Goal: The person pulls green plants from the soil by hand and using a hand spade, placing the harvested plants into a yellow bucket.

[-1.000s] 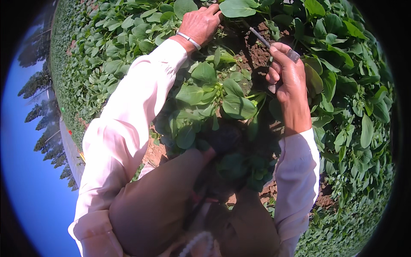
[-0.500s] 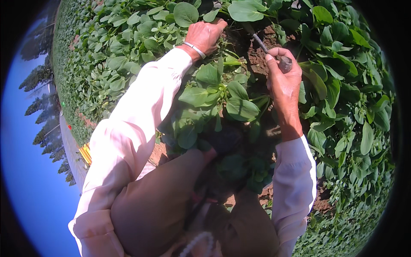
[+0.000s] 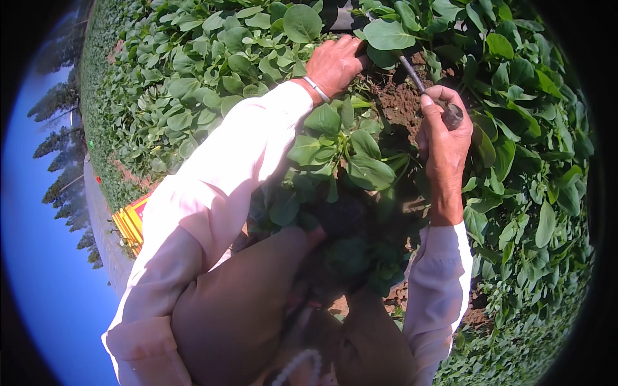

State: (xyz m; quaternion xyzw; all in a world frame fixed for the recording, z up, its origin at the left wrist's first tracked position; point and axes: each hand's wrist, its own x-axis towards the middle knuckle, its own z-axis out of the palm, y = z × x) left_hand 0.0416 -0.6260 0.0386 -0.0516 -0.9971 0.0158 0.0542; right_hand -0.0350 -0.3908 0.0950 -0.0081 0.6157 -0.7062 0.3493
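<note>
My right hand (image 3: 444, 132) is closed around the handle of a short hand hoe (image 3: 412, 73). The tool's thin metal shaft runs up and left from my fist and passes behind a broad leaf (image 3: 389, 35); leaves hide much of its working end. My left hand (image 3: 336, 64), with a band at the wrist, reaches in low among the stems beside that leaf. Its fingers are curled, and what they grip is hidden. Between my hands and nearer to me grows a leafy green plant (image 3: 370, 170). Loose reddish-brown soil (image 3: 399, 103) lies beside the shaft.
Dense leafy greens (image 3: 515, 135) surround me on both sides. My bent knee (image 3: 257, 270) is close below the plants, in shadow. At the left stand yellow crates (image 3: 131, 222) by a grey path (image 3: 103, 219), with trees (image 3: 61, 161) beyond.
Both hands sit a little farther right in the picture. My left fingers have moved in beside the broad leaf, and my right hand, still holding the hoe, is slightly lower.
</note>
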